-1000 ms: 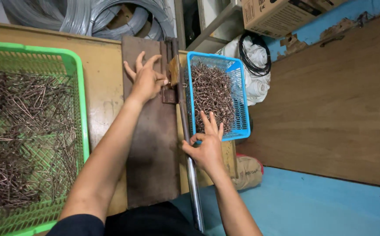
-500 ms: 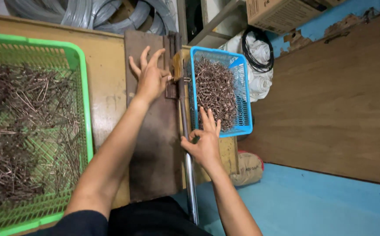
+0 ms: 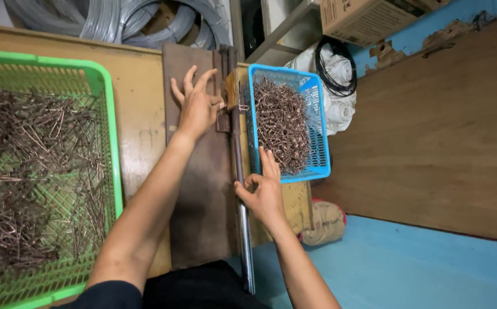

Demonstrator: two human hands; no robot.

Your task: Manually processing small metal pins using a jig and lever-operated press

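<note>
Left hand (image 3: 198, 109): fingers spread open, palm flat on the dark metal plate (image 3: 200, 194), fingertips by the small bending jig (image 3: 229, 100); it grips nothing.
Right hand (image 3: 265, 191): loosely curled against the steel lever bar (image 3: 241, 229), fingers touching the blue basket (image 3: 320, 137) rim; whether it pinches a wire piece, I cannot tell.
Bent wire pieces (image 3: 283, 123): heaped in the blue basket, just right of the jig.
Straight wire pieces (image 3: 25, 171): in the green basket (image 3: 111, 149), left on the worktop (image 3: 140, 114).
Doing it well: probably keep the left palm steady and fingers away from the hinge while the bar swings.
</note>
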